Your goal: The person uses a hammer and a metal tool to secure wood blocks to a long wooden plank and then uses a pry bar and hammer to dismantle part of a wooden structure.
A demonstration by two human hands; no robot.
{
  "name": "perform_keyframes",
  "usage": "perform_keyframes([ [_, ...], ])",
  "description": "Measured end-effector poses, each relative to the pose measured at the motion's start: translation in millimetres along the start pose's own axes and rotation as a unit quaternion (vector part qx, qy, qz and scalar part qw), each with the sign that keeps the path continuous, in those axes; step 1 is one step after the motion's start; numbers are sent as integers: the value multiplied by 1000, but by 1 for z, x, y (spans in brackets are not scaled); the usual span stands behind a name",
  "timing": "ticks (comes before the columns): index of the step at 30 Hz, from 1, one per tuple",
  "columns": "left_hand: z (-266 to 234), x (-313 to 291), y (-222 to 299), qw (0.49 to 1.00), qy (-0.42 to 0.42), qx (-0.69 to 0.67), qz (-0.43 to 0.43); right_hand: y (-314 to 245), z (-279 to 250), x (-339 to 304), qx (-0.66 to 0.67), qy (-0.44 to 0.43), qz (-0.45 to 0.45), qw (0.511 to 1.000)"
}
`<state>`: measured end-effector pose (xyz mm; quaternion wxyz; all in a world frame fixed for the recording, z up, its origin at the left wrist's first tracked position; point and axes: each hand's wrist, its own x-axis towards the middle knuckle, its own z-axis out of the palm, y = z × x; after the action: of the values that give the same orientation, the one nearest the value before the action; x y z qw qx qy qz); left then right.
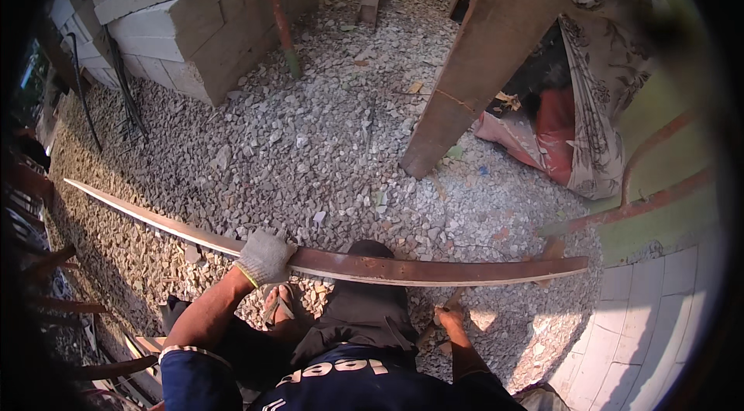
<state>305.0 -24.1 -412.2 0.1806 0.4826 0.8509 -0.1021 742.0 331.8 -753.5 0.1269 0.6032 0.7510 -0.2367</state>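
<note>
Head view: left hand, in a pale work glove, is wrapped tight round a long rusty steel strip, gripping it approx a third along from its far-left tip. The strip is held across the person's knees, above the gravel floor. Right hand is bare, low by the right knee under the strip; can't tell if it's spread or pinching anything.

Risk, imo: one-handed hold on a long bar, so the free ends could sag or swing w/ any twist, clip the slanted timber post, or slip onto the sandalled foot.

Strip looks thin, flat, brown-rusted, sunlit pale towards its left end.
</note>
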Motion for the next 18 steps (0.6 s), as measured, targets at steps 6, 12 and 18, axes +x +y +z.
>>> perform_keyframes([
  [6, 27, -36, 1, 995, 66, -67, -28, -73, -72, -7, 51, -151, -240, 958],
  [12, 42, -41, 24, 980, 174, -95, 17, -109, -34, -4, -180, -159, -382, 892],
  [18, 27, -37, 51, 976, 209, -57, -35, -188, 8, -37, -192, -303, -453, 816],
])
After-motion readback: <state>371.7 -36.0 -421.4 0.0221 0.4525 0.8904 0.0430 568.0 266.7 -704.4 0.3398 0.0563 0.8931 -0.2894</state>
